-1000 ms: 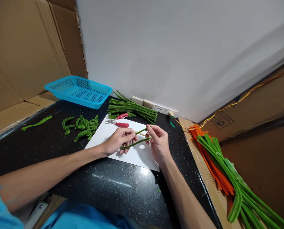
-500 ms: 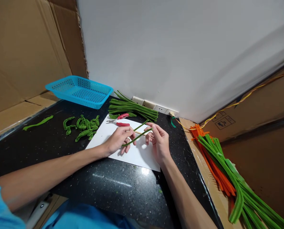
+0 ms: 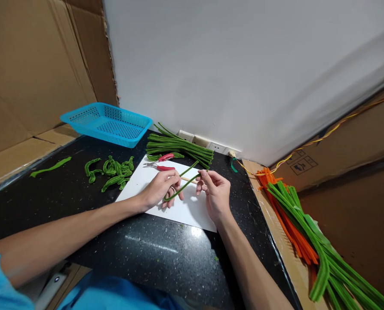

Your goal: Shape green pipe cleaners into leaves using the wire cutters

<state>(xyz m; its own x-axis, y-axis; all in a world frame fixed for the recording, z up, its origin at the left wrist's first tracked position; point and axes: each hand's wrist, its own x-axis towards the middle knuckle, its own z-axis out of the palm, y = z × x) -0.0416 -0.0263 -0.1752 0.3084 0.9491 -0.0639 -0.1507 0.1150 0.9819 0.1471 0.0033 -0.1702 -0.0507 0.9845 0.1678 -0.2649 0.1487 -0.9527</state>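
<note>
A dark green pipe cleaner [image 3: 185,185] is bent into a narrow U over the white sheet [image 3: 192,210]. My left hand [image 3: 162,188] pinches it near the bend, which dips below my fingers. At the other side, the thumb and index finger of my right hand [image 3: 216,191] close on one of its arms near the tip; the other arm sticks up free. A thin wooden stick [image 3: 189,180] shows between my hands; whether it is held or lying cannot be made out. Just beyond my left hand lie red-handled pliers [image 3: 166,168].
Folded green pipe-cleaner pieces [image 3: 116,170] and a flat green strip [image 3: 51,167] lie left. A blue basket [image 3: 127,141] stands behind them. A green bundle [image 3: 179,146] rests by the wall sockets [image 3: 218,148]. Orange stems [image 3: 288,224] and brighter green stems [image 3: 324,245] lie on cardboard at right.
My right thumb and fingers have come together on the pipe cleaner's arm, where they were more spread before. The bend's loop looks slightly wider. My left hand has hardly moved.
</note>
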